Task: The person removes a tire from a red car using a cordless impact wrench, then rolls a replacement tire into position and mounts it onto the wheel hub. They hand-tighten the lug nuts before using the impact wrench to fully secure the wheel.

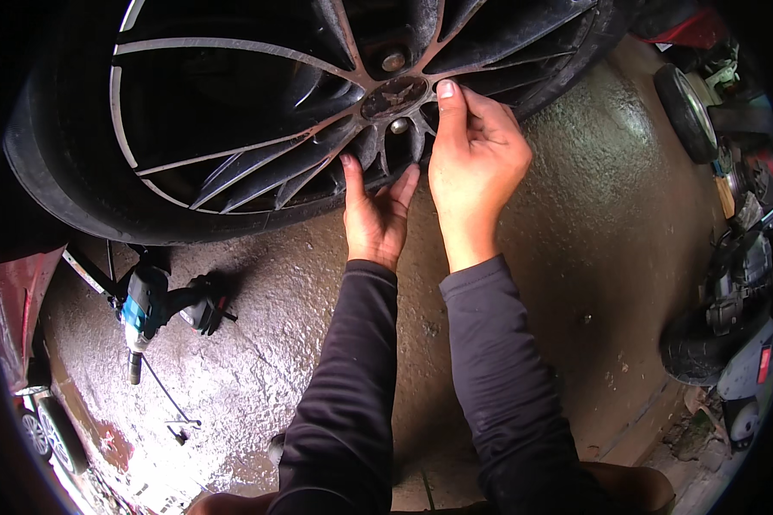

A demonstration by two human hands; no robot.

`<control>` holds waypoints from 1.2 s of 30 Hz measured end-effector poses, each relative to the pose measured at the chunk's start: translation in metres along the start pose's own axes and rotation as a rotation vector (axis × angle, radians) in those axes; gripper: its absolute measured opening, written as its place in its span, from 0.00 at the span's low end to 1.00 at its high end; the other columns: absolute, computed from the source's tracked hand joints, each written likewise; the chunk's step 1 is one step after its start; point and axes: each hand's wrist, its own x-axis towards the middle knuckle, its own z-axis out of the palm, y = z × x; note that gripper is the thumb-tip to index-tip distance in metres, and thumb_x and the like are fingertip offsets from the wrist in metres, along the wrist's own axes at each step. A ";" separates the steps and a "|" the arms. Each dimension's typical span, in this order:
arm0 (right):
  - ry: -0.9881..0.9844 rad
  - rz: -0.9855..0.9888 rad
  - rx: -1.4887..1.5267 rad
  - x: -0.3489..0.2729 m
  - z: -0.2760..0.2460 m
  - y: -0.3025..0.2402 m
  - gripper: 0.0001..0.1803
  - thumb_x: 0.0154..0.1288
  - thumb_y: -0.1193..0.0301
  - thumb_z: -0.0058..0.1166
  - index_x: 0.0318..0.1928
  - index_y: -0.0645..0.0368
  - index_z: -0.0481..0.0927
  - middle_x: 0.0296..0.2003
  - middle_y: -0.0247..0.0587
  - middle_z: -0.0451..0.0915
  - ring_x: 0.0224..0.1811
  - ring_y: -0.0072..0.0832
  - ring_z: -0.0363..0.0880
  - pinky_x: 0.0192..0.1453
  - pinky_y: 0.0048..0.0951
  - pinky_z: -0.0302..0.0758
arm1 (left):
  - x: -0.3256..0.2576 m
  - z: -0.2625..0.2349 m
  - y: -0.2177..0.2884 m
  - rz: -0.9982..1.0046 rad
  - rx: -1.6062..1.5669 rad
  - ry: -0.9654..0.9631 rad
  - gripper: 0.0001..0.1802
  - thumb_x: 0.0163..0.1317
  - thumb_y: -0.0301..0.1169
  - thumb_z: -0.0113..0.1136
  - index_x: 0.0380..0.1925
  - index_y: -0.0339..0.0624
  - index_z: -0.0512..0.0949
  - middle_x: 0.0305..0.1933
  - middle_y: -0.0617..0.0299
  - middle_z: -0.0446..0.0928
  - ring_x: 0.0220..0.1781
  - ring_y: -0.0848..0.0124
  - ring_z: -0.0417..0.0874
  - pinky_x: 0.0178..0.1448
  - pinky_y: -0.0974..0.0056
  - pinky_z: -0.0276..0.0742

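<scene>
A black multi-spoke car wheel [318,137] with its tyre [137,219] fills the upper part of the view. Around its dark center cap [394,97], one lug bolt head [399,125] shows below and another above. My right hand [481,159] is closed in a pinch just right of the cap, its thumb tip by the spokes. Whatever its fingers hold is hidden behind the hand. Lower down, my left hand [376,219] lies against the wheel's lower spokes and rim, palm up, thumb and fingers apart. Part of its fingers is hard to make out against the dark rim.
On the wet-looking floor [558,257] at left lies a blue and black cordless impact wrench [143,305] with a socket. A thin rod [170,390] is beside it. Along the right edge are a loose tyre [685,113], another tyre [696,352] and assorted car parts.
</scene>
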 end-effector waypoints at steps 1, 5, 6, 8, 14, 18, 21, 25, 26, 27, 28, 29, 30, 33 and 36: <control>-0.003 -0.006 -0.025 0.001 -0.001 -0.002 0.07 0.66 0.76 0.63 0.37 0.70 0.84 0.31 0.35 0.82 0.29 0.17 0.79 0.33 0.18 0.75 | -0.002 0.002 0.000 0.008 0.011 0.003 0.42 0.62 0.59 0.64 0.62 0.36 0.67 0.62 0.46 0.75 0.61 0.55 0.79 0.69 0.53 0.74; 0.037 0.041 0.033 -0.002 0.006 -0.003 0.07 0.64 0.76 0.64 0.36 0.69 0.84 0.27 0.36 0.82 0.27 0.19 0.79 0.31 0.21 0.74 | 0.000 -0.003 0.003 -0.008 0.006 0.006 0.42 0.62 0.59 0.64 0.62 0.37 0.68 0.61 0.47 0.75 0.61 0.56 0.79 0.68 0.54 0.74; 0.063 0.065 0.081 -0.002 0.008 -0.002 0.06 0.63 0.77 0.65 0.37 0.69 0.84 0.26 0.37 0.81 0.26 0.21 0.79 0.30 0.22 0.75 | 0.000 -0.004 0.003 -0.023 0.002 0.002 0.42 0.62 0.59 0.64 0.62 0.36 0.68 0.61 0.47 0.75 0.61 0.56 0.79 0.68 0.54 0.75; 0.084 0.145 0.185 0.000 0.009 -0.003 0.06 0.63 0.77 0.64 0.39 0.68 0.84 0.27 0.36 0.81 0.27 0.20 0.79 0.32 0.22 0.75 | 0.001 -0.004 0.002 -0.052 -0.004 -0.007 0.41 0.62 0.59 0.64 0.62 0.36 0.68 0.61 0.47 0.75 0.61 0.56 0.79 0.68 0.54 0.75; -0.001 -0.037 0.143 -0.004 0.005 0.011 0.09 0.65 0.81 0.61 0.45 0.69 0.82 0.35 0.36 0.81 0.33 0.18 0.81 0.38 0.19 0.78 | 0.003 -0.007 0.002 -0.026 -0.063 -0.005 0.42 0.63 0.54 0.65 0.65 0.36 0.63 0.64 0.44 0.69 0.60 0.49 0.79 0.64 0.49 0.80; -0.064 -0.034 0.111 0.001 -0.001 0.010 0.10 0.66 0.82 0.61 0.47 0.71 0.81 0.39 0.36 0.80 0.36 0.18 0.82 0.39 0.17 0.79 | 0.002 -0.005 0.002 -0.010 -0.042 -0.024 0.42 0.63 0.54 0.66 0.65 0.36 0.63 0.65 0.44 0.69 0.60 0.49 0.79 0.65 0.48 0.80; -0.037 -0.015 0.060 -0.002 -0.003 0.006 0.09 0.65 0.81 0.61 0.45 0.71 0.81 0.39 0.37 0.81 0.35 0.18 0.82 0.38 0.17 0.79 | 0.003 -0.007 0.003 -0.008 -0.033 -0.045 0.44 0.62 0.55 0.66 0.66 0.36 0.62 0.66 0.43 0.67 0.60 0.48 0.79 0.65 0.48 0.79; 0.006 -0.029 0.088 0.002 -0.001 0.008 0.06 0.66 0.80 0.62 0.41 0.70 0.82 0.35 0.37 0.83 0.33 0.17 0.81 0.36 0.18 0.78 | 0.002 -0.004 0.001 -0.015 -0.032 -0.032 0.46 0.61 0.55 0.67 0.67 0.35 0.61 0.66 0.40 0.65 0.61 0.46 0.78 0.66 0.48 0.79; 0.019 -0.019 0.079 0.002 0.000 0.008 0.05 0.66 0.79 0.62 0.40 0.70 0.82 0.34 0.37 0.83 0.31 0.17 0.80 0.35 0.18 0.77 | 0.002 -0.004 0.000 -0.011 -0.026 -0.035 0.46 0.61 0.55 0.67 0.67 0.35 0.61 0.66 0.40 0.65 0.61 0.46 0.78 0.66 0.48 0.78; 0.032 -0.008 0.074 0.001 0.003 0.005 0.05 0.66 0.78 0.62 0.38 0.70 0.83 0.32 0.37 0.84 0.30 0.16 0.80 0.35 0.18 0.77 | 0.002 -0.005 0.001 -0.021 -0.035 -0.031 0.46 0.61 0.55 0.67 0.67 0.35 0.61 0.66 0.40 0.65 0.61 0.46 0.78 0.66 0.48 0.78; 0.037 0.020 0.057 0.001 0.004 0.002 0.06 0.66 0.77 0.62 0.38 0.70 0.83 0.30 0.36 0.84 0.29 0.16 0.79 0.34 0.18 0.76 | 0.002 -0.006 0.001 -0.033 -0.045 -0.027 0.46 0.61 0.55 0.67 0.67 0.35 0.61 0.66 0.40 0.65 0.61 0.46 0.78 0.66 0.48 0.78; 0.043 0.047 0.040 0.001 0.004 -0.002 0.06 0.67 0.77 0.62 0.37 0.70 0.83 0.28 0.36 0.84 0.28 0.16 0.79 0.34 0.18 0.76 | 0.003 -0.007 0.002 -0.044 -0.054 -0.023 0.46 0.61 0.56 0.67 0.67 0.35 0.61 0.65 0.40 0.65 0.61 0.45 0.77 0.66 0.49 0.78; 0.047 0.075 0.025 0.001 0.005 -0.007 0.07 0.67 0.76 0.62 0.36 0.70 0.83 0.27 0.36 0.84 0.27 0.16 0.79 0.34 0.18 0.76 | 0.004 -0.010 0.002 -0.057 -0.064 -0.015 0.46 0.61 0.56 0.67 0.66 0.35 0.61 0.65 0.40 0.65 0.61 0.46 0.78 0.66 0.49 0.78; -0.008 0.162 -0.107 0.005 0.003 -0.023 0.12 0.69 0.70 0.60 0.34 0.70 0.83 0.24 0.37 0.82 0.24 0.17 0.78 0.30 0.20 0.74 | 0.008 -0.016 0.002 -0.095 -0.092 0.008 0.46 0.61 0.56 0.66 0.66 0.35 0.61 0.65 0.41 0.66 0.61 0.46 0.78 0.65 0.49 0.79; -0.052 0.405 0.014 0.009 0.004 -0.022 0.15 0.71 0.68 0.56 0.32 0.70 0.81 0.22 0.38 0.80 0.21 0.19 0.76 0.26 0.24 0.75 | 0.009 -0.017 -0.001 -0.113 -0.098 0.011 0.45 0.61 0.57 0.66 0.66 0.35 0.61 0.65 0.42 0.66 0.61 0.47 0.77 0.66 0.49 0.78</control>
